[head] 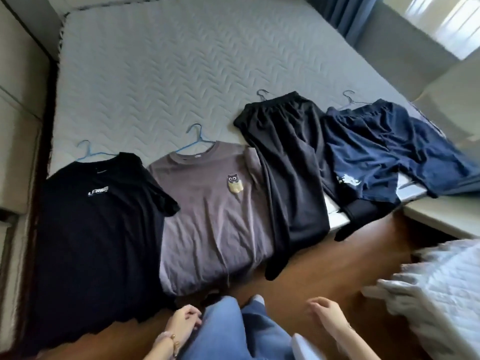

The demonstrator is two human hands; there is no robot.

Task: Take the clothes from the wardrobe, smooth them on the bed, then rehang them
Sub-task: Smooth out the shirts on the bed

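Several garments lie in a row along the near edge of the bed (161,66), each on a thin wire hanger. From left to right: a black T-shirt (96,229) with white lettering, a grey T-shirt (210,224) with a cat patch, black trousers (288,178), and navy shorts (389,157). The shirts and the trousers hang over the bed's edge. My left hand (183,324) is low by my left leg, fingers curled, holding nothing. My right hand (326,314) is low on the right, fingers loosely apart and empty. Neither hand touches the clothes.
A wooden floor (324,263) runs between me and the bed. A white quilted cover (441,289) bulges in at the lower right. A pale padded panel (18,141) borders the bed's left side. Blue curtains (345,11) and a bright window (441,22) are at the far right.
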